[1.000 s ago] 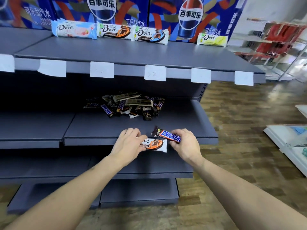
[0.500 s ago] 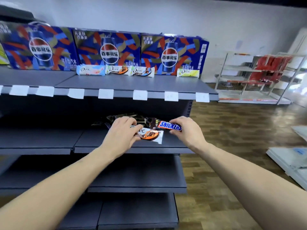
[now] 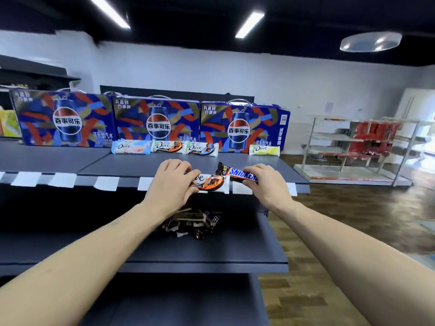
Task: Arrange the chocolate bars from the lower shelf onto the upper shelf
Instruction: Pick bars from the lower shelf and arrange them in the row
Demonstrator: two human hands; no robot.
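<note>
Head view: my hands have risen from the lower shelf point(image 3: 211, 252); left hand point(image 3: 173, 184) grips Dove bar point(image 3: 211, 183), right hand point(image 3: 267, 182) pinches Snickers bar point(image 3: 237, 174), both now at upper shelf point(image 3: 146, 164) edge, ready for placing.

"SNICKERS" — blue lettering on the brown-wrapped chocolate bar point(image 3: 240, 175). "Dove" — white-and-orange wrapped bar point(image 3: 210, 183) and four pale wrapped bars point(image 3: 164, 147) behind. "百事可乐" — three blue patterned cardboard cases point(image 3: 156, 122).

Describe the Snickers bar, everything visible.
The Snickers bar has a glossy brown wrapper with a blue SNICKERS logo on a white, red-edged panel. It looks sealed; its crimped left end flares up. The right hand pinches its right end, covering the last letter. It lies roughly level, held at the upper shelf front edge, right of the hand-held Dove bar.
</note>
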